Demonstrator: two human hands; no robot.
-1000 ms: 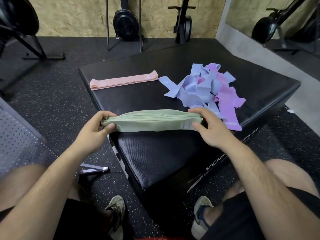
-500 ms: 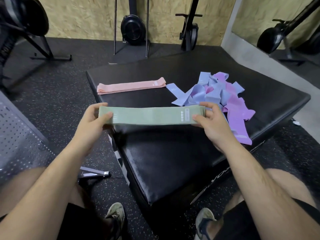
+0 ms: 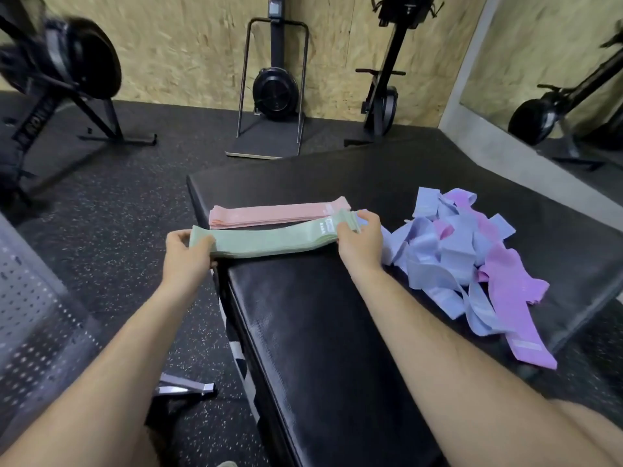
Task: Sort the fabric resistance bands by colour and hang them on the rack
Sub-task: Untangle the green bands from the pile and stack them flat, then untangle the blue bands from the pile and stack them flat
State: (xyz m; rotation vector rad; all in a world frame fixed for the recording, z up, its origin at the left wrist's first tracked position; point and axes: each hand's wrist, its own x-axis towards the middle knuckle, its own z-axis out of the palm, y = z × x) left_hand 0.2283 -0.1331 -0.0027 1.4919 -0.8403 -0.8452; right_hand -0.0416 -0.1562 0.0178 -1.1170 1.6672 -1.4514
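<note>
In the head view, a stack of green bands (image 3: 269, 242) is seen left of the frame's centre, held flat between both hands. Its left end is gripped by the left hand (image 3: 183, 261), the thumb laid on top and the fingers curled underneath. Its right end, where a small white label is shown, is clasped by the right hand (image 3: 359, 244), whose fingers are curled over the edge of the stack. The left end of the stack juts past the left edge of a black padded box (image 3: 320, 315); whether the stack rests on the pad or is held just above it cannot be told.

Just beyond the green bands, a neat stack of pink bands (image 3: 276, 214) is laid flat on the box, its right end partly covered by the green stack. At the right of the frame, a loose heap of blue and purple bands (image 3: 465, 261) is spread on the same box, one purple band trailing towards the lower right edge.

A perforated grey panel (image 3: 37, 315) is seen at the lower left. A speckled black floor (image 3: 118, 203) is spread round the box, black exercise machines (image 3: 274, 89) are ranged along a chipboard wall (image 3: 188, 45) at the top, and a mirror (image 3: 556, 79) is set at the upper right.
</note>
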